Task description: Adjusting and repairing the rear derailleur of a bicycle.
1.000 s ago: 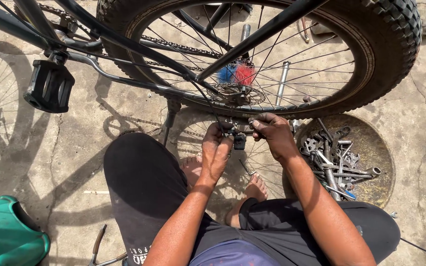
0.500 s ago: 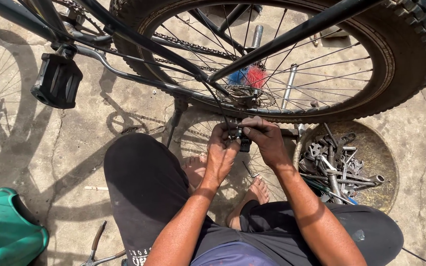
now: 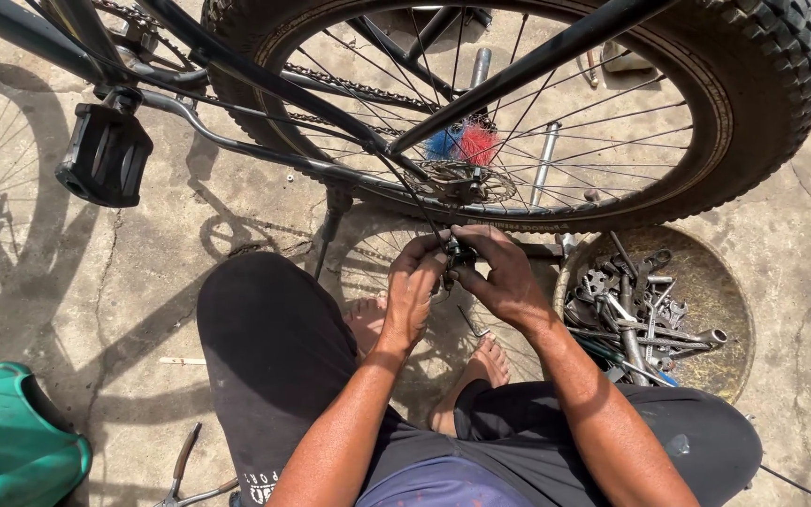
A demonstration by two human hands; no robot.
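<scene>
Both sets of fingers pinch a small dark part (image 3: 455, 255), left hand (image 3: 413, 293) at 9 o'clock of it, right hand (image 3: 504, 280) at 3. Wheel (image 3: 556, 113) at 12; tool pan (image 3: 706, 282) at 3.

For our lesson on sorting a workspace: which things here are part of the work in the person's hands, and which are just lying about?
In the work:
left hand
right hand
small black part, gripped by both hands
bicycle rear wheel, just beyond the hands

Lying about:
round pan of wrenches
pliers on the concrete
green container
black pedal
</scene>
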